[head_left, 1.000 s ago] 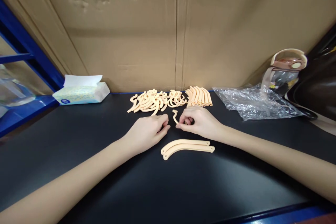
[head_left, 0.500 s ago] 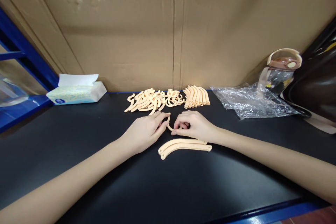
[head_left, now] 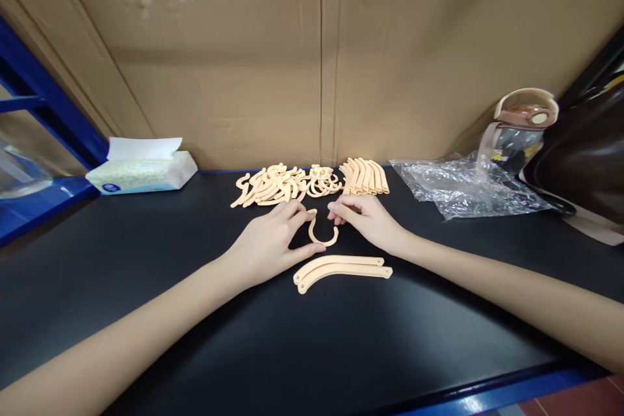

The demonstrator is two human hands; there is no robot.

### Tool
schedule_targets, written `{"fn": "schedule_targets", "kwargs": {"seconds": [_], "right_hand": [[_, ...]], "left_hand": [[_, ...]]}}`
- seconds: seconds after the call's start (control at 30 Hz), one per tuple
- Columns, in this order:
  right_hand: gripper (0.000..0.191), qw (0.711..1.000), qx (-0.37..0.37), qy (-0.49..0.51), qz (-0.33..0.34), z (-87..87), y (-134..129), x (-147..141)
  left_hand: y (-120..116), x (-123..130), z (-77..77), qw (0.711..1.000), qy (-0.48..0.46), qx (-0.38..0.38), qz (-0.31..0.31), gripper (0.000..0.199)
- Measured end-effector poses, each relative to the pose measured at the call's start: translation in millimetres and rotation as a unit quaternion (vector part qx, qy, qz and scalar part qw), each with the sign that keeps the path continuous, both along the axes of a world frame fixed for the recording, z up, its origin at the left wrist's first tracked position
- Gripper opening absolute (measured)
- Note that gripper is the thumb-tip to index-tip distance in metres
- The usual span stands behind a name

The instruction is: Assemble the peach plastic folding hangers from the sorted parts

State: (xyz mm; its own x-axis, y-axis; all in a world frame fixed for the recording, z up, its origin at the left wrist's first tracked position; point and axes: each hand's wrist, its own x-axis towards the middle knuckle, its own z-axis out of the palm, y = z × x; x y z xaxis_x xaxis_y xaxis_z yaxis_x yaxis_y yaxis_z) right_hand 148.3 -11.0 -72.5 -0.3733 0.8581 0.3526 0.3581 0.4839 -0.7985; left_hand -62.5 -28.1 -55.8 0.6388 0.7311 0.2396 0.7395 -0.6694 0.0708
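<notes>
A beige hook-shaped piece (head_left: 329, 244) lies curved like a U on the black table. My left hand (head_left: 273, 237) grips it, with fingertips at its upper left end and the thumb against its lower bend. My right hand (head_left: 368, 218) is just above the hook's right tip, apart from it. Its fingers are curled together in a pinch, and whatever they may hold is too small to make out. Two long, bent beige strips (head_left: 341, 268) with holes at their ends lie side by side in front of my hands.
Behind my hands are a loose heap of beige curved pieces (head_left: 273, 185), a small pile of hooks (head_left: 320, 181) and a neat row of bent strips (head_left: 364, 177). A tissue pack (head_left: 141, 169) sits at left. Clear plastic bags (head_left: 468, 188) and a bottle (head_left: 521, 136) are at right.
My right hand has let go of the hook's right end and moved up and slightly away. My left thumb has shifted right, along the hook's lower bend.
</notes>
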Motion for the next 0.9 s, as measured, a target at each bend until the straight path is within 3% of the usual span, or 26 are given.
{"fn": "schedule_targets", "kwargs": {"seconds": [0.17,0.37,0.67,0.9], "right_hand": [[0.033,0.999,-0.009,0.023,0.025,-1.0,-1.6,-1.1],[0.033,0.997,-0.035,0.054,0.049,-0.5,-2.2,-1.7],[0.035,0.995,-0.054,0.061,0.052,1.2,-4.1,-2.4],[0.033,0.998,-0.024,0.035,0.049,2.5,-5.1,-1.0]], "left_hand": [[2.0,-0.6,-1.4,0.999,-0.035,0.015,-0.024,0.049],[1.1,0.7,0.2,0.998,-0.044,-0.021,-0.029,0.044],[2.4,-1.7,-2.9,0.998,-0.052,-0.024,-0.038,0.037],[3.0,-2.7,1.0,0.997,-0.044,-0.035,-0.048,0.035]]}}
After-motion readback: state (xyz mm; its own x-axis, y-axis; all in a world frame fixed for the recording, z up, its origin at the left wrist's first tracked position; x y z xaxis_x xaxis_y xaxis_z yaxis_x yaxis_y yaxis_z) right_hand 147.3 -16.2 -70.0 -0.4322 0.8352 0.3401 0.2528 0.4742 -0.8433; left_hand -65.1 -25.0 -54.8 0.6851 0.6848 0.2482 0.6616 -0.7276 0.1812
